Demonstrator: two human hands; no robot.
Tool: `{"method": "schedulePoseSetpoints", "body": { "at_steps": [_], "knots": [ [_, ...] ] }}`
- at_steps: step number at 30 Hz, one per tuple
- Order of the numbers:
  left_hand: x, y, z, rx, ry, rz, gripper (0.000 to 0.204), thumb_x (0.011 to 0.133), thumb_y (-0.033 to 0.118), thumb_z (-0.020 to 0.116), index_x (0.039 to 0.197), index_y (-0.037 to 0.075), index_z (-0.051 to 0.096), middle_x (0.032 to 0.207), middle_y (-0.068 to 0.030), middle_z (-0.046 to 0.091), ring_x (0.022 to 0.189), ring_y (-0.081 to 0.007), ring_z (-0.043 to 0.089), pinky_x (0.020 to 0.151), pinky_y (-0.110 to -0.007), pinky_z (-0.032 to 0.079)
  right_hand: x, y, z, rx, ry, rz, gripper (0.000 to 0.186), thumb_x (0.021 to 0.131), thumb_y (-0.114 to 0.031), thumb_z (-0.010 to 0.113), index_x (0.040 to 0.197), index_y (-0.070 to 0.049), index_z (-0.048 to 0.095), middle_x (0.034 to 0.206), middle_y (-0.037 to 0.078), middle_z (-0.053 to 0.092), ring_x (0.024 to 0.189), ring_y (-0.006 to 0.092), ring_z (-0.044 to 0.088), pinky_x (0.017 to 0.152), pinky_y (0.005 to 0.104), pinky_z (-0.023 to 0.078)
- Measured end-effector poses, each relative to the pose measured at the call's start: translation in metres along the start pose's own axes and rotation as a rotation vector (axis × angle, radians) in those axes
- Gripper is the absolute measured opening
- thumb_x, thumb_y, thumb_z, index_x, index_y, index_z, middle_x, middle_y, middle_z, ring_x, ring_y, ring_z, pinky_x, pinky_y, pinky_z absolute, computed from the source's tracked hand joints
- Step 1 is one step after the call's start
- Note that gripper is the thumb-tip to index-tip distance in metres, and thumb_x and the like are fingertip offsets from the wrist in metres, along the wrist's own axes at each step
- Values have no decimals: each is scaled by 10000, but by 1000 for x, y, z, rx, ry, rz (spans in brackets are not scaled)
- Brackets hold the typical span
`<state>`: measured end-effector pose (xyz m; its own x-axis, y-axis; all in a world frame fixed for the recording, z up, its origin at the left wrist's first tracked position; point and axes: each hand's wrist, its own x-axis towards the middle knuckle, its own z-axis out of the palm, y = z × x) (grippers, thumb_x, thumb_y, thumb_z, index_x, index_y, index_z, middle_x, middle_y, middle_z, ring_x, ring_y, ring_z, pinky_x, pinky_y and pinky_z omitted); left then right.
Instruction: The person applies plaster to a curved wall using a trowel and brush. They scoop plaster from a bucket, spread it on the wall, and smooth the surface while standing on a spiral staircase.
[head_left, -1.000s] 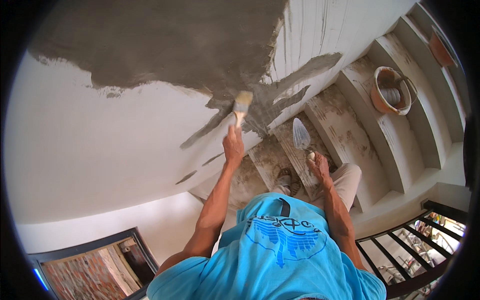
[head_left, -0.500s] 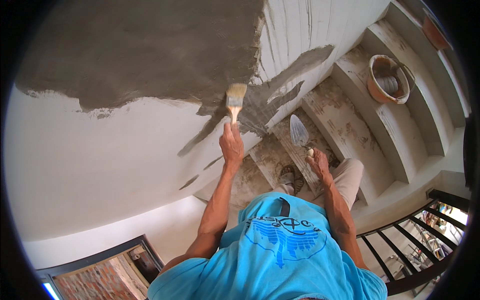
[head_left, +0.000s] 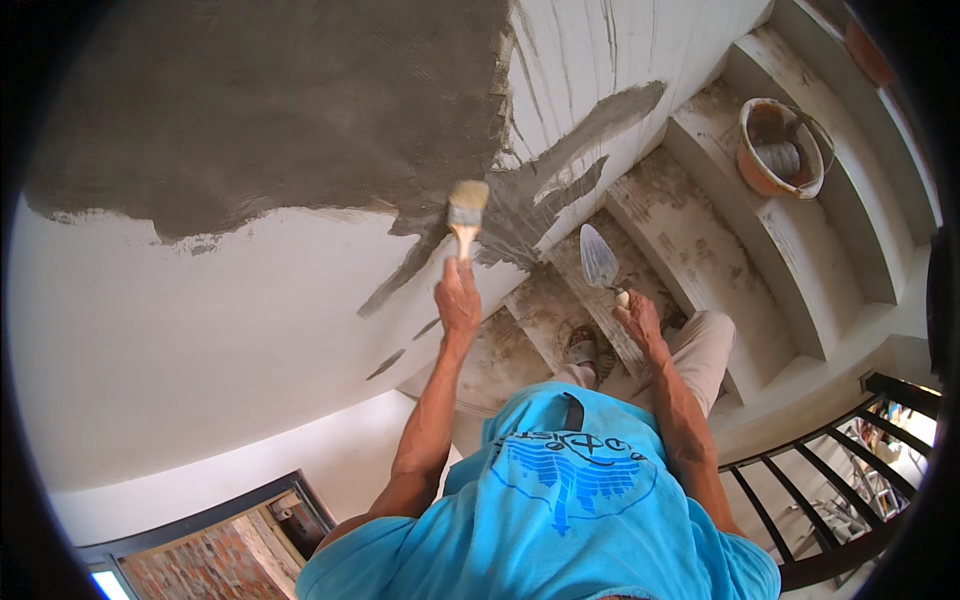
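My left hand (head_left: 458, 303) is closed round the wooden handle of a flat paintbrush (head_left: 466, 206), its pale bristles pointing up at the wall. The bristles lie over the lower edge of a broad patch of dark grey plaster (head_left: 290, 110); whether they touch it I cannot tell. My right hand (head_left: 639, 318) grips the light knob handle of a trowel (head_left: 598, 258), whose pointed metal blade is held up above the stairs. Around the dark patch the wall (head_left: 200, 350) is white, with grey smears and drips.
Dusty, stained steps (head_left: 700, 240) curve up to the right. On one stands an orange bucket (head_left: 765, 180) with a grey roll-like thing inside. A dark railing (head_left: 800, 500) runs at lower right. At lower left is a dark-framed opening (head_left: 210, 540) with brickwork.
The brush and my left hand have shifted slightly down and left across the wall. My right hand still holds the trowel in nearly the same place. The view has tilted a little.
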<state>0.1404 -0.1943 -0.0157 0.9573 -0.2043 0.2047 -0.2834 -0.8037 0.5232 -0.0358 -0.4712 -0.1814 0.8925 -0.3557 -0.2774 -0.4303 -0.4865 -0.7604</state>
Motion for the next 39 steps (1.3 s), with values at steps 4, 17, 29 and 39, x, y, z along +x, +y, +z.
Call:
{"method": "schedulePoseSetpoints", "body": {
  "at_steps": [4, 17, 29, 39],
  "knots": [
    [-15, 29, -5, -129, -87, 36, 252, 1034, 216, 465, 912, -3, 490, 653, -241, 511, 607, -434, 541, 540, -489, 372, 0, 4, 0, 65, 70, -13, 356, 730, -308, 600, 809, 24, 496, 735, 229, 533, 664, 360, 503, 652, 461, 419],
    [-9, 4, 21, 2, -70, 86, 224, 1020, 192, 483, 918, -6, 493, 652, -242, 530, 611, -467, 537, 546, -506, 378, -3, -2, -6, 56, 2, 71, 326, 730, -284, 638, 824, 6, 524, 786, 234, 583, 775, 414, 584, 695, 494, 441],
    [1, -13, 36, 18, -98, 63, 279, 1020, 240, 478, 887, -5, 487, 666, -256, 546, 651, -475, 547, 584, -518, 399, -5, 16, 13, 49, 110, -25, 370, 732, -334, 585, 790, 17, 485, 696, 210, 508, 642, 350, 482, 632, 446, 415],
    [37, 27, 10, 122, -22, 119, 239, 1016, 198, 490, 879, 2, 482, 645, -245, 560, 634, -452, 576, 554, -518, 406, -5, 9, 5, 44, -4, 78, 333, 732, -292, 623, 856, 5, 536, 832, 234, 592, 805, 404, 569, 720, 477, 446]
  ]
}}
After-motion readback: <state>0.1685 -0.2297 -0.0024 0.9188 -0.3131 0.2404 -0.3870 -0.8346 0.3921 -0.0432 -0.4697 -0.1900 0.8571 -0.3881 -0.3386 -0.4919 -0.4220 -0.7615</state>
